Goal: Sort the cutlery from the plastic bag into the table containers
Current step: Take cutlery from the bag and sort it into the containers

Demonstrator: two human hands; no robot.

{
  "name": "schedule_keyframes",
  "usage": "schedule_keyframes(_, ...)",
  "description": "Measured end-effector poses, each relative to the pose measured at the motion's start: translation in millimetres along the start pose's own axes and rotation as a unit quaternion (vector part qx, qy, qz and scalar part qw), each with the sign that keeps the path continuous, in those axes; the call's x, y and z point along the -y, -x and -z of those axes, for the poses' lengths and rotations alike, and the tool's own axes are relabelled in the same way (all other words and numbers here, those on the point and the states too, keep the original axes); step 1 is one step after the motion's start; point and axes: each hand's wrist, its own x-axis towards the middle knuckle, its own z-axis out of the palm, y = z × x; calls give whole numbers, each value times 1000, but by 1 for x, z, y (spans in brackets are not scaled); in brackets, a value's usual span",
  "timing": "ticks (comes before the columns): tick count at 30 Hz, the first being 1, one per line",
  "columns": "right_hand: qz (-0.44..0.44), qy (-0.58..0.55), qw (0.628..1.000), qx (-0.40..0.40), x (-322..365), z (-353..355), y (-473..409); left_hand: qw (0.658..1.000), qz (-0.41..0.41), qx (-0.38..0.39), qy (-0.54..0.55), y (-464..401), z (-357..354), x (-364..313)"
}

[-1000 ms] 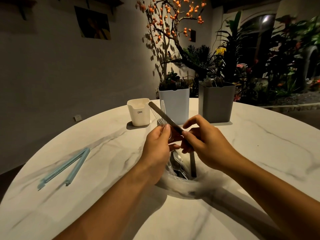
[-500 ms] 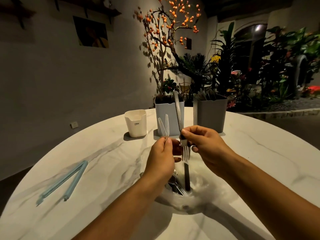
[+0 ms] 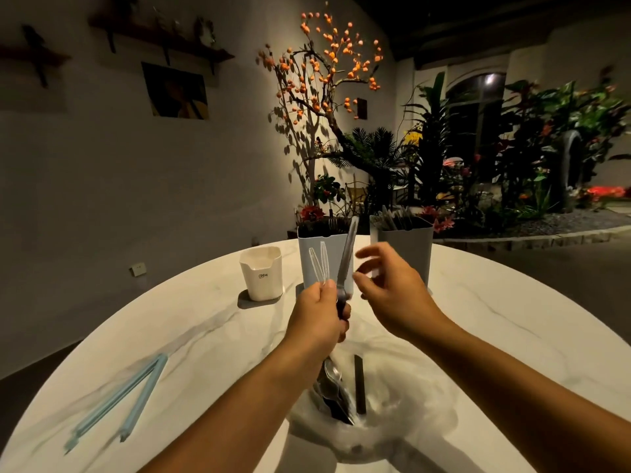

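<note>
**Mixed cutlery bunched in one hand**

My left hand grips two clear plastic utensils and a grey metal piece together, upright above the round white marble desk. My right hand hovers beside them, fingers apart, holding nothing. The clear plastic bag lies at the near edge. Pulling one piece free could loosen the rest, or land it in the wrong tall container.

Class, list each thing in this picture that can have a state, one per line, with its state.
left hand: grips clear plastic cutlery and a grey utensil, held upright
right hand: fingers loose, holding nothing
plastic bag: open, cutlery inside
white container: upright
light blue container: upright, holds cutlery
grey container: upright, holds cutlery
blue bag clip: open, lying flat
</note>
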Motion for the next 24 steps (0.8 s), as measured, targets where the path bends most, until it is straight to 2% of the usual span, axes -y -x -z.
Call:
schedule_keyframes(2,150,133,980,1,-4,6,1,1000,12,16,-2,-3,2,-4)
schedule_keyframes(4,265,223,937,39,-6,10,-1,999,13,31,-9,-7,1,-9)
schedule_keyframes(9,347,276,895,41,-8,18,-18,998,-8,57,-4,-17,4,-22)
schedule_keyframes(11,360,298,882,50,-9,20,-26,998,-8,61,-1,-22,7,-26)
schedule_keyframes(14,357,321,876,43,-10,21,-40,1000,-11,26,2,-33,9,-28)
schedule_keyframes(16,334,291,897,8,-11,20,-54,1000,-12,-7,-5,-44,14,-26)
schedule_keyframes(19,252,189,947,-58,-9,19,-75,999,-13,-29,-22,-60,22,-21)
schedule_keyframes(21,216,168,959,-80,-3,16,-90,999,-12,-37,-27,-70,27,-16)
schedule_keyframes(24,209,148,961,-104,5,14,-114,998,-15,-51,-32,-80,31,-9)
